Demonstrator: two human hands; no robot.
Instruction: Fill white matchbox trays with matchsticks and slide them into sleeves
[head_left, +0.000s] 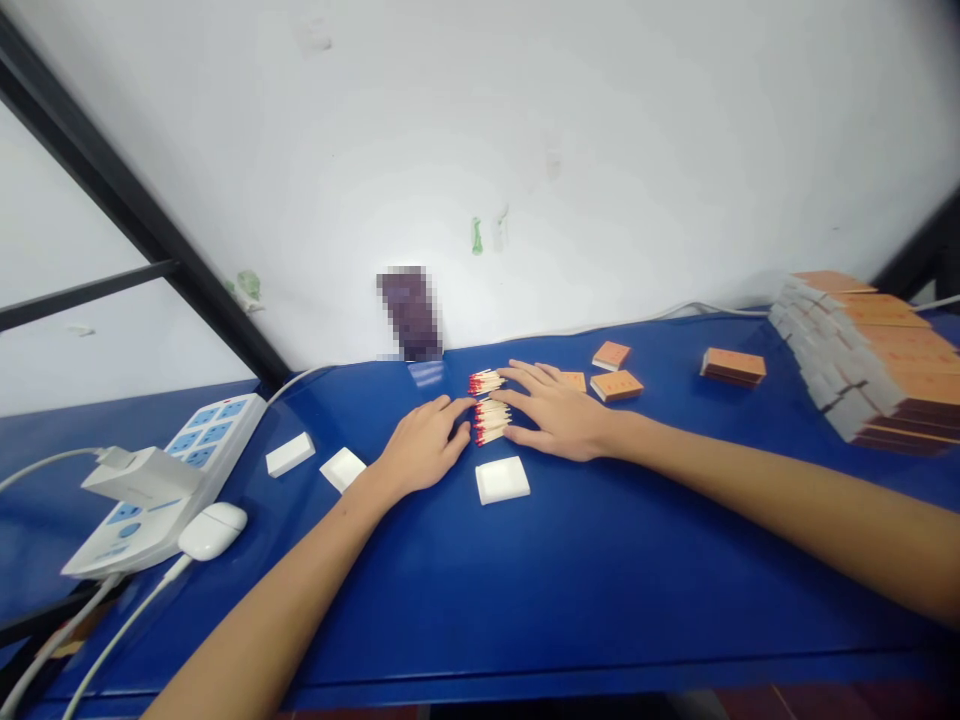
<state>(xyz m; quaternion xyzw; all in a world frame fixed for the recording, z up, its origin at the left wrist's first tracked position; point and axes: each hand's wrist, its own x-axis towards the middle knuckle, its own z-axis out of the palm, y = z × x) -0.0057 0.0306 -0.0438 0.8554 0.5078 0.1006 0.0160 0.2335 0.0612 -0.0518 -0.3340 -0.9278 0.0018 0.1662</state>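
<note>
Matches (pixel 493 420) with red heads lie side by side in a small pile on the blue table (pixel 600 580), heads to the left, with a slight gap splitting off the far group. At the head side is my left hand (pixel 427 440), its index fingertip touching or very close to them and its thumb held apart. My right hand (pixel 559 412) lies spread over the stick ends, fingertips on or beside them. Neither hand grips anything that I can see. Just in front of the matches sits a white matchbox tray (pixel 502 481). Another white tray (pixel 343 468) is partly hidden by my left wrist.
A third white box piece (pixel 290 455) lies left, near a power strip (pixel 217 430) with a charger and an earphone case (pixel 213 531). Orange matchboxes (pixel 616 386) lie behind my right hand; a big stack (pixel 885 350) stands right. A blurred-out phone-like object (pixel 412 315) leans on the wall.
</note>
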